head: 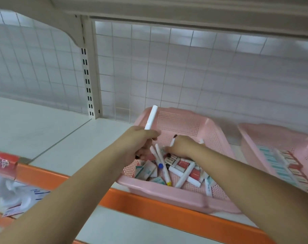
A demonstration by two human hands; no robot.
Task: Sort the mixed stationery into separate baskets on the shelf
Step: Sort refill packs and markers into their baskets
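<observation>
Our left hand (139, 143) is curled round several smooth white pens (151, 118), one pointing up and the others slanting down with blue and yellow caps. Our right hand (182, 147) bends into the heap, and we cannot tell whether it grips anything. Both hands are over the pink basket (185, 124), perforated plastic with rounded corners, which holds more pens and small cartons (183, 164). It sits on a white shelf (61, 134) with an orange lip, backed by a wire grid (185, 67). A second basket (272, 136) stands just to the right.

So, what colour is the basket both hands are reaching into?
Pink, with perforated walls; the basket shows best in the head view.
</observation>
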